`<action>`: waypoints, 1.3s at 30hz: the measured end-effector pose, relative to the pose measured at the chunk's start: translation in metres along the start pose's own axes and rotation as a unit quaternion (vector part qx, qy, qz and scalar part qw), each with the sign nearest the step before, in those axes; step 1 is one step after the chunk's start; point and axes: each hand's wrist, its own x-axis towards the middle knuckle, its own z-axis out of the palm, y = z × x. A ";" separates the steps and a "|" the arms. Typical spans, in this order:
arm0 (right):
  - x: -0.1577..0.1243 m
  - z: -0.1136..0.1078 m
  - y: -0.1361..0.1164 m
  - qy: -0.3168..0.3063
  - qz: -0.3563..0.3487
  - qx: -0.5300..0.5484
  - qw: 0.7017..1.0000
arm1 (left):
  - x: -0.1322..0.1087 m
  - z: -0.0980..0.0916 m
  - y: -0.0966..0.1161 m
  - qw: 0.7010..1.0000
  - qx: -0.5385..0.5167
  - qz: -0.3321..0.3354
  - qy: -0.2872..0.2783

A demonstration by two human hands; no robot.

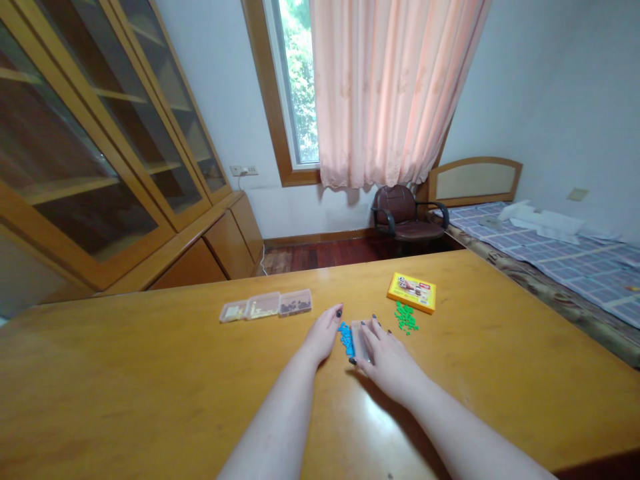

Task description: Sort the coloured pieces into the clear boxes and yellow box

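A heap of small blue pieces (345, 337) lies on the wooden table (150, 373) between my two hands. My left hand (323, 335) rests flat beside the heap, fingers stretched out and touching its left edge. My right hand (383, 353) lies over a small clear plastic tray (358, 331), fingers wrapped on its sides, just right of the blue pieces. A scatter of small green pieces (405, 318) lies a little further right, apart from both hands.
A yellow box (411, 292) sits behind the green pieces. A row of three clear compartment boxes (266, 305) stands to the left. Beyond the table are a brown office chair (406, 215), a bed (550, 247) and glass-fronted cabinets (100, 167).
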 end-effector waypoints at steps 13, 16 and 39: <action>0.028 0.003 0.024 0.070 0.050 -0.054 0.995 | 0.002 -0.001 -0.003 0.999 0.032 0.004 -0.004; 0.032 0.001 0.019 0.087 0.035 -0.066 0.993 | 0.001 -0.001 -0.001 0.999 0.032 0.002 -0.003; 0.088 0.012 0.022 0.159 -0.203 0.265 0.929 | 0.010 -0.005 0.006 0.987 -0.148 -0.008 0.067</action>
